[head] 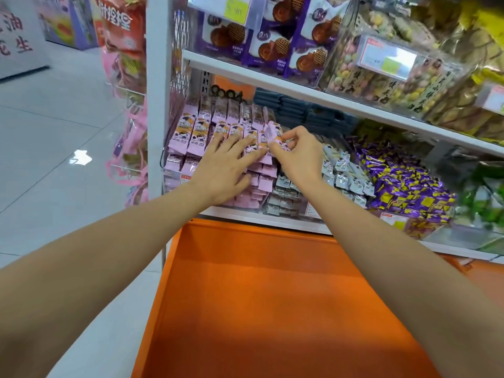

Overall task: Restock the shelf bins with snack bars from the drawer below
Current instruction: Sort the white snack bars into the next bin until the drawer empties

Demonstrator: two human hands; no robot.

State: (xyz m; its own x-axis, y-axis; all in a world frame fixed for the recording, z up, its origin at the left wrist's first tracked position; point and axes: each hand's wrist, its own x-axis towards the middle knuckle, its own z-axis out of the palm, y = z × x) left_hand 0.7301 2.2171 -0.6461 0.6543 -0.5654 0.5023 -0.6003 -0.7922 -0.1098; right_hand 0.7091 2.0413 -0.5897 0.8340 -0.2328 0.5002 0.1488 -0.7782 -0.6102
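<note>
Pink snack bar (272, 132) is standing on end at the right edge of the pink rows (191, 132), its long axis running up-down and its top tipping slightly left. Right hand (297, 156) is pinching it with curled fingers. Left hand (226, 167) is lying flat, fingers spread, pressing on the packed bars. All this is sitting in the clear bin (174, 175) at the shelf's left front corner. White-wrapped bars (341, 170) are lying just right. Orange drawer (259, 296) is hanging open below.
</note>
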